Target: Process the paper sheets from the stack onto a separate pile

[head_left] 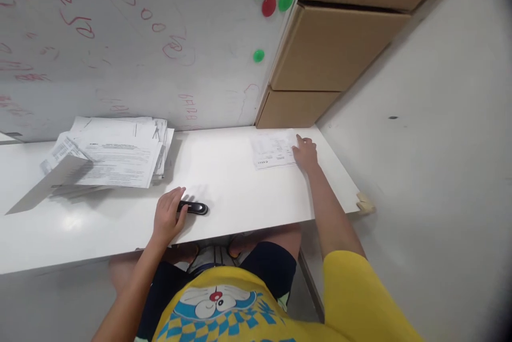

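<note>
A black stapler (194,207) lies on the white table, and my left hand (168,215) is closed around its left end, the thumb in front and the fingers behind. To the right, printed papers (274,150) lie flat near the back of the table. My right hand (306,154) rests on their right edge, its index finger stretched out and the other fingers partly bent. Whether anything is pinched beneath that hand is hard to see.
A thick, uneven pile of printed sheets (120,158) stands at the left, with a folded sheet (50,182) sticking out. Behind the white table (240,192) rises a whiteboard (132,64) with red writing and round magnets (258,55). Cardboard boxes (304,108) are stacked at the back right, beside a wall (424,160).
</note>
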A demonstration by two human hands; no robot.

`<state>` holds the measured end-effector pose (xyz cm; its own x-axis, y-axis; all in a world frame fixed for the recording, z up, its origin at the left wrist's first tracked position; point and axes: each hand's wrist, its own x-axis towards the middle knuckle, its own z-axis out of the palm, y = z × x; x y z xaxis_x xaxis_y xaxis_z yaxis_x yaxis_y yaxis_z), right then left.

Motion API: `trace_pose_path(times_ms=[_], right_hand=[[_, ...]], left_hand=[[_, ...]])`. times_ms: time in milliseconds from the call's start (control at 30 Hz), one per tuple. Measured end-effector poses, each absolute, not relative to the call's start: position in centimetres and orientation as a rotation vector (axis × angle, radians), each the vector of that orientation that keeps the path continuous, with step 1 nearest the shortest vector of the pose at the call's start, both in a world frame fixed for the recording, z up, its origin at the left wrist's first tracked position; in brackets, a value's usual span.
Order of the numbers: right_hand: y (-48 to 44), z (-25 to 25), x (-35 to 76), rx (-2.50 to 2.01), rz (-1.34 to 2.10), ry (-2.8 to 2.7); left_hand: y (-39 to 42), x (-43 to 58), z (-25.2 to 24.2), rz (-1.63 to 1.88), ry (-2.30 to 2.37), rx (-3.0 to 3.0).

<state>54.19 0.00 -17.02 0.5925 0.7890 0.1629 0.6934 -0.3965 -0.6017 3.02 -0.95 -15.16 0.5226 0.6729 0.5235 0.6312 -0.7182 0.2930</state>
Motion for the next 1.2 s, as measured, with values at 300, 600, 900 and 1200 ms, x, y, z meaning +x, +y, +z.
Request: trace_pose_path(times_ms=[300, 600, 900, 1200], right_hand=[[-7.9, -19.1, 49.9, -2.16, -0.12, -1.051], [-17.6, -21.2, 41.6, -2.134, 0.051, -0.916], [-18.9, -16.3, 30.6, -1.869, 0.336, -0.713], [-15.1, -10.7, 22.3, -1.024, 1.208, -0.487]], left_hand=[[1.5, 0.2, -11.4, 1.087, 1.493, 2.648], [6.9, -3.4, -7.4, 0.249, 1.922, 2.644], [3.0, -2.0, -6.9, 0.717, 1.523, 2.756], [-9.0, 8.7, -9.9, 0.732, 0.665, 2.979]])
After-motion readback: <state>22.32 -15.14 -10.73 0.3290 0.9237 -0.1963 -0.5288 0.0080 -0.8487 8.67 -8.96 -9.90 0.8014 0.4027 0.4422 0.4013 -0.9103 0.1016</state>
